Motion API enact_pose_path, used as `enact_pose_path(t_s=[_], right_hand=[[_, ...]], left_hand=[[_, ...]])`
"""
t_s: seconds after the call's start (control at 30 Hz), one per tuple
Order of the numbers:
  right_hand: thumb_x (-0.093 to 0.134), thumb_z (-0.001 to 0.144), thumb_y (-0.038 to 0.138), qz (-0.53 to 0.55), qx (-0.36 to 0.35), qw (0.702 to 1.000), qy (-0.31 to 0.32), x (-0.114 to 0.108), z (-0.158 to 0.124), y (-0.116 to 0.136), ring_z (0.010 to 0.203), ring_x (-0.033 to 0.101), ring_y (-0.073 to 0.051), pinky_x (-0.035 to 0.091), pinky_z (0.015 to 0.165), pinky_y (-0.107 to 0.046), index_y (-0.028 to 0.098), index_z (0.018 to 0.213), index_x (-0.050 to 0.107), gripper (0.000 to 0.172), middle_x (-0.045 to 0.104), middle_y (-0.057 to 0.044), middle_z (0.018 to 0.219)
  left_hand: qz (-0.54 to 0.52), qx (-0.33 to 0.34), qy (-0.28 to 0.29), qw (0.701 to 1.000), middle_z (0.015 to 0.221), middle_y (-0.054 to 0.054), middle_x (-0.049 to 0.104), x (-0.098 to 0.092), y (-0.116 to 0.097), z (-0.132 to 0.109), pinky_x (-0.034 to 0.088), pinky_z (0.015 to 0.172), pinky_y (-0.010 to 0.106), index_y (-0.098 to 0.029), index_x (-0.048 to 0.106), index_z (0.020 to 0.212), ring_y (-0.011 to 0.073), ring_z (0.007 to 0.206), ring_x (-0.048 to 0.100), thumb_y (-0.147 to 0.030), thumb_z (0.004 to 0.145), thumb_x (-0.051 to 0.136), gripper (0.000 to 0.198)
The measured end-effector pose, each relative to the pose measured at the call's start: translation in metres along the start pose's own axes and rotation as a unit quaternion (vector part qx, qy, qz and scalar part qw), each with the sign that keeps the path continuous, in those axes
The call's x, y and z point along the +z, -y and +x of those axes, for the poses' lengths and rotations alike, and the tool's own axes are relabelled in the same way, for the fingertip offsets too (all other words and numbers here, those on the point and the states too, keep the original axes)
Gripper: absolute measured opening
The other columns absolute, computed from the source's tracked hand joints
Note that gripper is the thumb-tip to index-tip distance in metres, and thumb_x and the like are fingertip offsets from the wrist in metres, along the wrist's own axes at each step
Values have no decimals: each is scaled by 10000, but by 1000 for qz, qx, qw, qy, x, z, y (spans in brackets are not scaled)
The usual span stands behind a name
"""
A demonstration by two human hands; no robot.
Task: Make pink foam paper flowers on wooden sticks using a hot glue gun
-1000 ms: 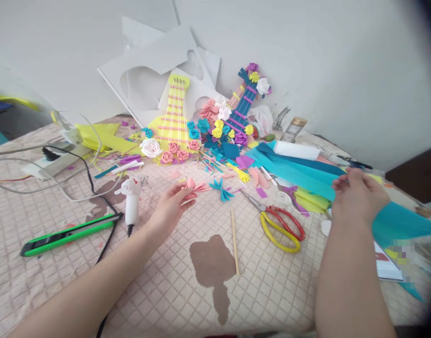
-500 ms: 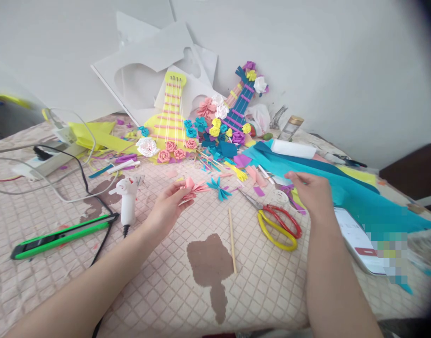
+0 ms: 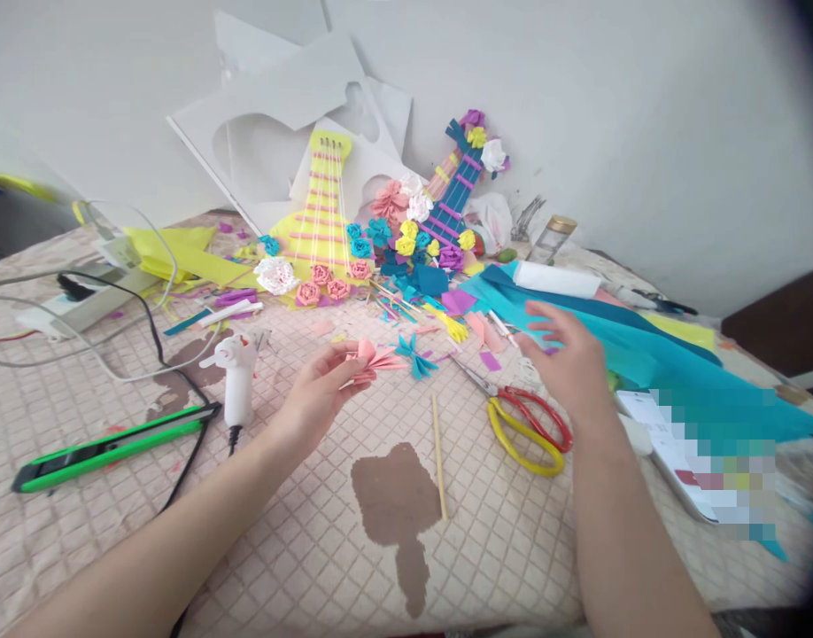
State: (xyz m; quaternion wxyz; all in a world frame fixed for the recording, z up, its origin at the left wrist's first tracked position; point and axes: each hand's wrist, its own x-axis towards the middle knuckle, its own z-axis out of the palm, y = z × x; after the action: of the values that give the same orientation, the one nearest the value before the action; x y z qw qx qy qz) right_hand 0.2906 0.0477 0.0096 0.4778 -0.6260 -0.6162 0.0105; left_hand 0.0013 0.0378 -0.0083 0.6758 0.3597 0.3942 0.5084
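Observation:
Between the thumb and fingers of my left hand [image 3: 323, 385] is a pink paper flower [image 3: 375, 359], its folded petals fanning to the right. Just right of it, a teal paper flower [image 3: 415, 356] lies on the cloth. My right hand [image 3: 562, 363] is held over the right side of the table with its fingers apart and nothing in them. Below and left of that hand lie scissors [image 3: 522, 430] with one red and one yellow handle. A thin wooden stick [image 3: 439, 456] rests on the cloth between the hands.
A white glue gun [image 3: 238, 381] stands at left, beside a green utility knife [image 3: 118, 447] and a power strip [image 3: 81, 297]. Behind are a yellow paper guitar [image 3: 320, 221], a blue one [image 3: 456, 199] and paper scraps. Teal crepe paper [image 3: 672, 381] and a phone [image 3: 665, 452] lie at right.
My right hand has moved slightly left, and its fingers have spread from a pinch. The left hand still holds the pink flower, nearly in place.

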Motion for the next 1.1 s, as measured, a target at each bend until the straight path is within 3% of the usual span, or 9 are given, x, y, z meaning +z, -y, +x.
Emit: enact_pose_path(t_s=[0.1, 0.23, 0.33, 0.4, 0.57, 0.73, 0.9, 1.0, 1.1], right_hand=[[640, 765, 279, 119, -80, 975, 168, 13, -12, 25, 1048, 563, -198, 475, 833, -346, 281, 1176, 561, 419, 561, -53, 1242], [690, 730, 309, 247, -115, 872, 407, 34, -34, 55, 1250, 415, -232, 378, 987, -409, 320, 1344, 393, 682, 424, -50, 1397], [629, 778, 350, 300, -32, 813, 497, 43, -43, 61, 871, 599, -164, 486, 728, -311, 273, 1291, 467, 544, 621, -57, 1095], [553, 828, 388, 308, 6, 799, 516, 43, -43, 59, 601, 522, -100, 414, 543, -233, 205, 1049, 638, 299, 615, -10, 758], [551, 811, 479, 410, 97, 817, 394, 32, -33, 48, 417, 251, -60, 192, 426, -221, 176, 682, 604, 334, 314, 72, 479], [694, 665, 468, 491, 178, 842, 135, 6, -8, 35, 384, 121, -50, 124, 399, -215, 200, 612, 529, 319, 187, 108, 433], [680, 693, 268, 383, 140, 901, -151, -15, 13, 4, 422, 320, -79, 259, 423, -235, 203, 778, 595, 137, 397, 77, 475], [721, 632, 201, 270, 100, 940, -184, -8, 10, -2, 689, 552, -146, 424, 641, -299, 217, 906, 627, 290, 624, 5, 757], [605, 770, 339, 196, 103, 971, -94, 10, -2, 10, 710, 582, -166, 444, 748, -345, 167, 557, 602, 273, 623, -30, 682]], left_hand=[[10, 5, 33, 999, 826, 1, 651, 3, -1, -3, 435, 715, 228, -178, 630, 869, 98, 713, 611, -229, 719, 696, 172], [25, 9, 73, 997, 814, 10, 660, 9, -4, -9, 446, 699, 249, -182, 615, 899, 143, 762, 630, -217, 696, 714, 228], [31, 15, 75, 997, 842, 10, 667, 11, -6, -10, 450, 701, 246, -188, 613, 912, 136, 764, 626, -220, 706, 711, 231], [31, 15, 62, 997, 837, 6, 663, 10, -5, -9, 449, 708, 239, -181, 619, 891, 121, 738, 620, -220, 704, 714, 213], [23, 11, 35, 999, 853, 12, 666, 4, -2, -4, 444, 732, 227, -175, 641, 869, 106, 747, 617, -233, 727, 698, 164], [-8, -10, 13, 1000, 839, 12, 672, 0, 0, -1, 451, 703, 209, -176, 655, 864, 88, 710, 610, -208, 718, 703, 157], [-130, -106, -51, 984, 636, 16, 597, 4, -6, 1, 497, 668, 199, -108, 612, 686, 73, 601, 578, -95, 789, 562, 115], [-178, -183, -67, 964, 668, 52, 591, 6, -9, 2, 515, 632, 180, -74, 607, 720, 80, 610, 579, -76, 828, 474, 171], [-195, -209, -64, 956, 697, 67, 590, 8, -10, 2, 525, 620, 174, -66, 604, 767, 88, 622, 583, -82, 833, 461, 159]])
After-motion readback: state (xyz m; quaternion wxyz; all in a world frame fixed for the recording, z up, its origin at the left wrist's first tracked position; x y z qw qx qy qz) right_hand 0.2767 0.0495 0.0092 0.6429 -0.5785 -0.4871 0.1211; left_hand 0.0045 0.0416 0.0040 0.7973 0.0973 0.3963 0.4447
